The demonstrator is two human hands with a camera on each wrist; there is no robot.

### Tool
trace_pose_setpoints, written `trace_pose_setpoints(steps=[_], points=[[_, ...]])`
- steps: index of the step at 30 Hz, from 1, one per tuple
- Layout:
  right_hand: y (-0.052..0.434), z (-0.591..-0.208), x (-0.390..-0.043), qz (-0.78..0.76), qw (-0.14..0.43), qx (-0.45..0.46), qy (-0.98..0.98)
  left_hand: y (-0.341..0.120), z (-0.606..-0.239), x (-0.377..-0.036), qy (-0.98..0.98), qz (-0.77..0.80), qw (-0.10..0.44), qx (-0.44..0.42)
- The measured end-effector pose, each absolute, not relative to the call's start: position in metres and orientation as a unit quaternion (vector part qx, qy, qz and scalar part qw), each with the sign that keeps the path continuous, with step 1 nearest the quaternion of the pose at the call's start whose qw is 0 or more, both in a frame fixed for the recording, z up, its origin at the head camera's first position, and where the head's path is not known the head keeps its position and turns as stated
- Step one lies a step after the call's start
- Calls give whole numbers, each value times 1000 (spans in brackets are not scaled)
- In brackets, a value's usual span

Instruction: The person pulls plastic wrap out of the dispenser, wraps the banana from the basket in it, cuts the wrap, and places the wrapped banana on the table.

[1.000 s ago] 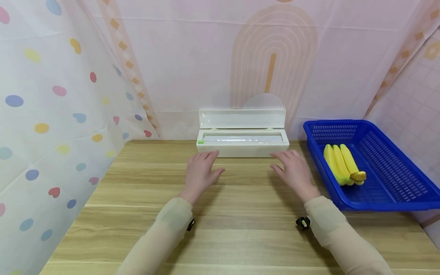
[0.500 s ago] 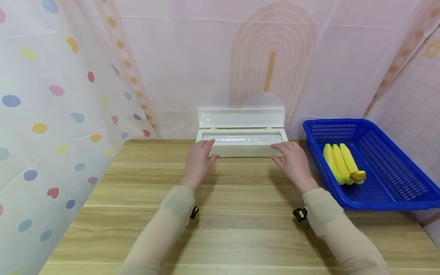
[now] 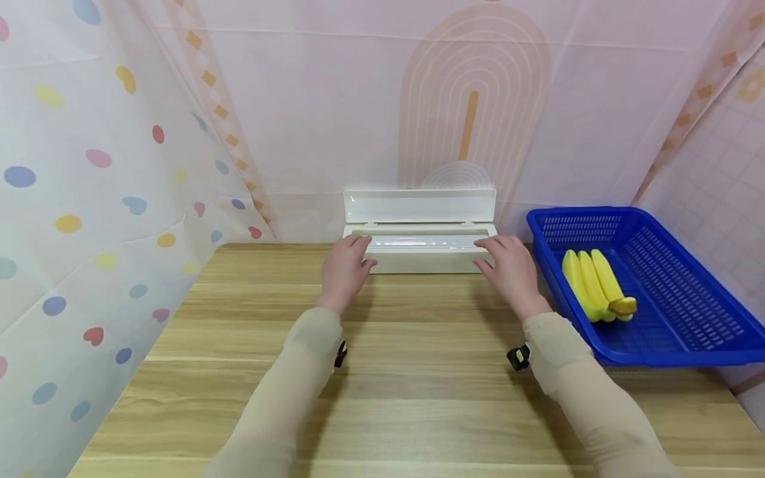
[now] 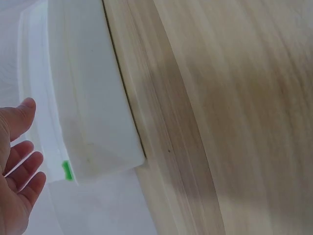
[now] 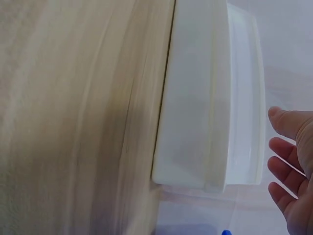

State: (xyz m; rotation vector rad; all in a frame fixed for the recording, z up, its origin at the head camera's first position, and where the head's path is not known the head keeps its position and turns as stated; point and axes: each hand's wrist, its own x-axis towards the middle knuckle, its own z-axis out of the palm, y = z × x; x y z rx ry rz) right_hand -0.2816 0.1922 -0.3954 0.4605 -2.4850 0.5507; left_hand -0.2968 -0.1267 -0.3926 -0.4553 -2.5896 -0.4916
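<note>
At the counter's (image 3: 418, 345) far edge, lid up, sits the white wrap dispenser (image 3: 420, 249): left hand (image 3: 345, 271) and right hand (image 3: 509, 269), fingers loose and empty, hover at its two ends, seemingly reaching in; next likely needs the film's edge found.

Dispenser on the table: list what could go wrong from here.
1. The lid stands open above both hands; a knock could drop it on the fingers.
2. The dispenser sits loose on the table; a push might slide it into the curtain behind.
3. The right hand is near the basket and may bump it.
</note>
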Motion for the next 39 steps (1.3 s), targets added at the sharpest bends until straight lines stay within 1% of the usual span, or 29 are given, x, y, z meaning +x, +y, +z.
trace_pose_setpoints(steps=[6,12,16,24,28,34,39], points=[[193,-397,-289,197,259,173,-929,-131,-400,-303,-940,-125,253,-191],[193,-402,-295,183,264,179,-930,-131,-402,-307,-940,-96,259,-202],[191,-404,-298,189,261,191,-927,-129,-402,-309,-943,-88,252,-201],[187,-404,-304,178,249,205,-930,-123,-404,-313,-953,-83,216,-196],[184,-406,-307,162,256,208,-930,-119,-404,-314,-955,-85,205,-196],[182,-411,-311,161,270,212,-925,-113,-403,-314,-965,-94,168,-177],[181,-416,-314,167,280,221,-919,-111,-406,-317,-965,-86,180,-171]])
